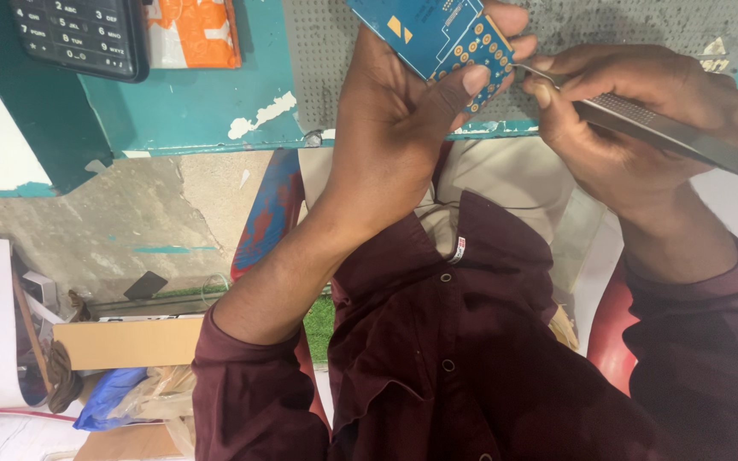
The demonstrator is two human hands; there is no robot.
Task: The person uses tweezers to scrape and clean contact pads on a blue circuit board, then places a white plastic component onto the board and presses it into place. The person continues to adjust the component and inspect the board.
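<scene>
Blue circuit board (437, 34) sits gripped in our left hand (403, 111); our right hand (634, 111) pinches metal tweezers (668, 132) touching its edge.

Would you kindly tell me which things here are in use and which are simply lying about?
In use: blue circuit board in the left hand; metal tweezers in the right hand.
Lying about: black keypad, orange packet, cardboard box, blue plastic bag.

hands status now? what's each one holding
Left hand: closed on blue circuit board, thumb across its edge.
Right hand: closed on metal tweezers, tip at the board's edge.
</scene>
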